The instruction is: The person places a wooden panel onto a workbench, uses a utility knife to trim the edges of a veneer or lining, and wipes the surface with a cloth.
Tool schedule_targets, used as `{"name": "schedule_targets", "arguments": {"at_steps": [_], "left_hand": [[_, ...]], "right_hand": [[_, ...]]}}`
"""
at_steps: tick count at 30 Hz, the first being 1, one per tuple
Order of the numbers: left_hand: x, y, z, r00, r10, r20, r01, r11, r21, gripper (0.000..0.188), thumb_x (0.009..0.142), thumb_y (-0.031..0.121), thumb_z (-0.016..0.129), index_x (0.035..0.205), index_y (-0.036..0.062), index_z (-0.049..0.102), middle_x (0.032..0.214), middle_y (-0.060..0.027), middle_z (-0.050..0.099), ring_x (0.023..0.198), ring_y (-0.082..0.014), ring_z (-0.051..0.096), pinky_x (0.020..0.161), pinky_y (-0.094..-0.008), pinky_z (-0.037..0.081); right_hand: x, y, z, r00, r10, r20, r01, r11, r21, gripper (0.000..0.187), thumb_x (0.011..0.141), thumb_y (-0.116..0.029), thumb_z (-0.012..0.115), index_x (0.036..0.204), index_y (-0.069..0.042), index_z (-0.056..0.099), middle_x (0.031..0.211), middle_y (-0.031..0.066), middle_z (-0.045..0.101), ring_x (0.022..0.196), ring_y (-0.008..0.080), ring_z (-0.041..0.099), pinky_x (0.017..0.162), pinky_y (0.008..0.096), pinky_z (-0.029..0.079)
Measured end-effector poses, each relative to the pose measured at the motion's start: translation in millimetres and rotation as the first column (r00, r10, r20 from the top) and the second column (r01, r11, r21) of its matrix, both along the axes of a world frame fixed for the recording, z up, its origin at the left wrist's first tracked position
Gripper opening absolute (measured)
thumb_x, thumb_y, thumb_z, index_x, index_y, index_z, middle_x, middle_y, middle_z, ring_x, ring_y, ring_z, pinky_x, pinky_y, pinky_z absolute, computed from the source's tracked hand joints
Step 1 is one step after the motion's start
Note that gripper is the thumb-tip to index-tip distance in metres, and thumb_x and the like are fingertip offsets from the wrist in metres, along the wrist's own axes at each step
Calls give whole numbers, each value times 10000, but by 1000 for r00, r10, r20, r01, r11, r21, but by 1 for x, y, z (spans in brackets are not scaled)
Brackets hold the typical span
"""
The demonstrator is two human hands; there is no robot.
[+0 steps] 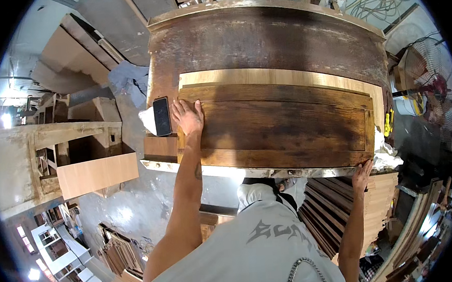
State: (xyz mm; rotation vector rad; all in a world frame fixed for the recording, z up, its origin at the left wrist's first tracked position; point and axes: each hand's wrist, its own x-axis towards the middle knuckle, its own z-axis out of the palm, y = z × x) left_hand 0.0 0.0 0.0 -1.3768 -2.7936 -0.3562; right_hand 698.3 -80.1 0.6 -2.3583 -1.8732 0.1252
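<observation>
A dark stained wooden panel (pixel 281 125) with a raised frame lies flat on the workbench in front of me. Underneath it a lighter wooden board (pixel 263 76) shows along the far side and the right end. My left hand (pixel 188 118) rests on the panel's left end, palm down with fingers spread. At the near right corner my right hand (pixel 362 176) grips the panel's edge, its fingertips on the corner. Just left of my left hand lies a black phone (pixel 161 117), partly over a white cloth or paper (pixel 147 121).
The worn brown workbench (pixel 266 36) extends beyond the panel. Yellow-handled tools (pixel 388 122) and crumpled white material (pixel 386 153) lie at its right end. A fan (pixel 424 69) stands to the right. Stacked wooden strips (pixel 326 202) are below the near edge, and an unfinished cabinet (pixel 97 173) stands left.
</observation>
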Motion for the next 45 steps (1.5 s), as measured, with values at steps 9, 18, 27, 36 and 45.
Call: {"name": "schedule_targets", "arguments": {"at_steps": [9, 18, 27, 36, 45], "left_hand": [[-44, -4, 11, 992, -122, 16, 112, 949, 294, 559, 910, 476, 469, 1152, -11, 598, 1424, -194, 323, 1356, -366, 199, 1083, -547, 144], [93, -51, 5, 418, -446, 791, -177, 814, 553, 278, 924, 296, 546, 896, 22, 582, 877, -95, 576, 813, -204, 558, 810, -333, 484], [314, -108, 12, -48, -428, 902, 539, 749, 384, 316, 918, 293, 532, 761, 19, 551, 675, -24, 512, 552, -109, 487, 462, -246, 468], [604, -248, 104, -499, -734, 461, 849, -308, 429, 204, 861, 212, 601, 819, 17, 647, 678, -83, 630, 632, -167, 622, 582, -279, 482], [627, -356, 151, -705, -177, 687, 700, -330, 633, 629, 814, 356, 684, 1271, -17, 465, 1270, -219, 505, 1205, -287, 474, 993, -368, 369]], "right_hand": [[-47, 16, 18, 986, -159, -44, 142, 952, -271, 695, 952, -460, 383, 1432, -2, 175, 1484, 243, 130, 1379, 373, 134, 1104, 448, 214], [-113, -177, 115, 493, -415, -765, 759, 635, 145, 310, 909, -251, 567, 1037, 30, 604, 879, 93, 659, 733, 135, 602, 718, 266, 482], [62, -575, 70, -183, -865, -467, 889, -348, 297, 520, 902, -460, 489, 827, 32, 638, 755, 163, 636, 738, 218, 607, 726, 394, 466], [160, -534, -45, -444, -118, -888, 893, 23, -449, 820, 797, -660, 521, 1209, 49, 503, 1063, 139, 605, 912, 221, 546, 805, 343, 442], [134, -484, 243, 178, -319, -931, 963, -137, 231, 892, 827, -692, 440, 1283, 75, 436, 1285, 186, 489, 1170, 270, 455, 1010, 383, 326]]}}
